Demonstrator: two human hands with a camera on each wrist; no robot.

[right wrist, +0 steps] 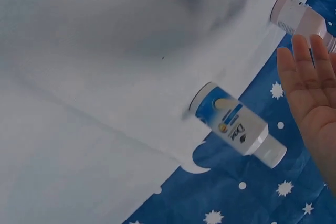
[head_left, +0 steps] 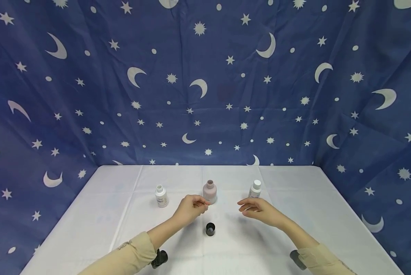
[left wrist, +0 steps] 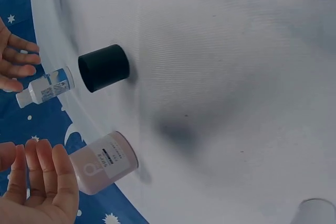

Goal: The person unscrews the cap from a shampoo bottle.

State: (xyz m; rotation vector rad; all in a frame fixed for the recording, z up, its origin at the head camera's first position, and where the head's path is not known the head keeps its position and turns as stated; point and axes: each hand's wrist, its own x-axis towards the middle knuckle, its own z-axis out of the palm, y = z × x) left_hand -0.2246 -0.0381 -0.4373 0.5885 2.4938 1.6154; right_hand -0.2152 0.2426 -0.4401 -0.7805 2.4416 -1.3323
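Note:
My left hand (head_left: pixel 191 206) hovers above the table just in front of a pink bottle (head_left: pixel 210 194), fingers loosely bent and nothing held. The bottle stands upright with its threaded neck uncapped. Near a white bottle with a white cap (head_left: pixel 256 183) is my right hand (head_left: pixel 260 212), its fingers extended and relaxed. That bottle carries a blue and white label (right wrist: pixel 223 109) in the right wrist view. Between the hands and closer to me sits a black cap (head_left: pixel 210 229), its hollow side up. Another small white bottle (head_left: pixel 161 197), without a cap, stands left of the pink one.
A white cloth covers the table (head_left: pixel 288 187). Behind it hangs a blue curtain (head_left: pixel 222 130) with moons and stars. Dark wrist devices show at both sleeves.

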